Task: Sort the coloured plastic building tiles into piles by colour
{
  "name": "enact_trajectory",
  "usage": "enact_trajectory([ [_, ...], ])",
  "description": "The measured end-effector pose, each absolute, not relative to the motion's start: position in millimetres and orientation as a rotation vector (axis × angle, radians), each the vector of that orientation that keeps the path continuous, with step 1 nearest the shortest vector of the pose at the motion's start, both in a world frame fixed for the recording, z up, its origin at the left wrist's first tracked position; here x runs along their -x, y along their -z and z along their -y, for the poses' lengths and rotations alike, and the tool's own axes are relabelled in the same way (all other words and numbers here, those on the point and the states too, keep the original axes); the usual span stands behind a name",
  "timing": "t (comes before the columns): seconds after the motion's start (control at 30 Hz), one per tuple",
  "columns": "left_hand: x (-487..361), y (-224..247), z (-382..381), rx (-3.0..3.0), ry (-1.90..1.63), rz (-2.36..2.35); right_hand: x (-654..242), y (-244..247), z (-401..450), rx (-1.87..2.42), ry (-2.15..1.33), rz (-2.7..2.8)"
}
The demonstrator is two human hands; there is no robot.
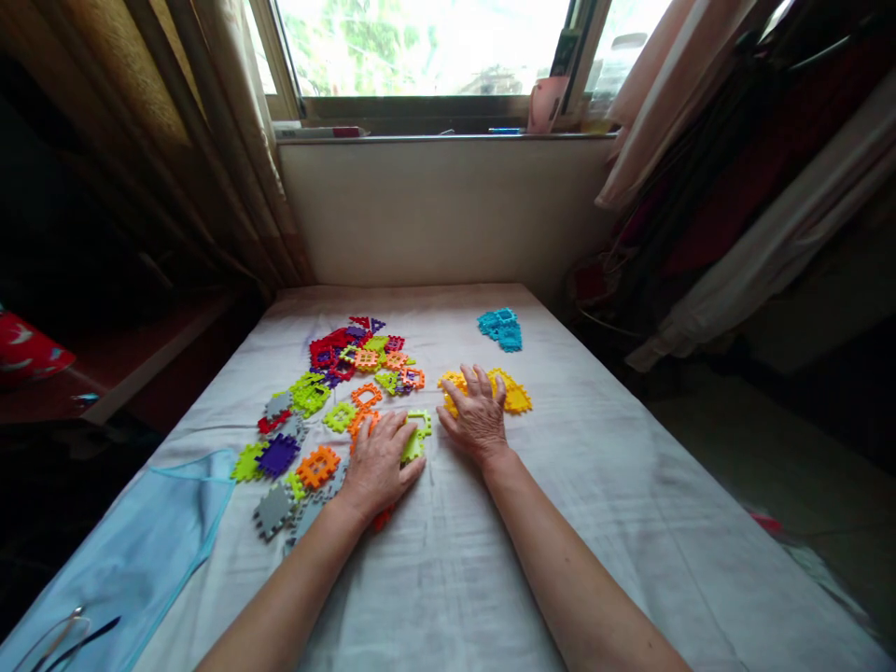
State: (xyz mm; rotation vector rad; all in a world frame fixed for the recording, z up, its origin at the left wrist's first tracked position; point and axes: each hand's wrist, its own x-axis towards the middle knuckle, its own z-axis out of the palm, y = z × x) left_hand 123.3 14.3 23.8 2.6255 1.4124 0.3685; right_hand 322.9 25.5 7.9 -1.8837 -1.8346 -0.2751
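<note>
Left hand: laid palm down at the centre of the frame, the left hand (382,459) is rested over a lime-green tile (414,450) and orange pieces, its fingers extended and its thumb held apart; whether any piece is pinched beneath cannot be told.
Right hand: just right of centre, the right hand (477,415) is spread over yellow interlocking tiles (515,393), fingers apart and not closed on them; its palm is hidden.
Mixed tiles: left of centre, a loose scatter is formed by red tiles (328,351), a purple tile (278,455), an orange tile (318,466) and a grey tile (273,511), some overlapped.
Turquoise tiles: a small heap of turquoise tiles (501,327) is set upper right of centre, apart from the yellow ones.
Bed sheet: all tiles are supported by a pale sheet (595,523).
Lower left: eyeglasses (82,643) are placed on a light-blue cloth (161,523).
Windowsill: a pink cup (545,105) is stood at upper right.
</note>
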Motion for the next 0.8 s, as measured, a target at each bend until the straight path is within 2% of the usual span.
enact_trajectory([
  [0.23, -118, -14, -10, -2.630, -0.465, -1.413, -321, -17, -51, 1.959, 0.212, 2.170],
  [0.53, -117, -13, -10, -2.592, -0.476, -1.385, -350, -9, -57, 2.043, 0.279, 2.012],
  [0.8, -116, -10, -11, -2.596, -0.500, -1.370, -370, -7, -55, 1.946, 0.285, 2.062],
])
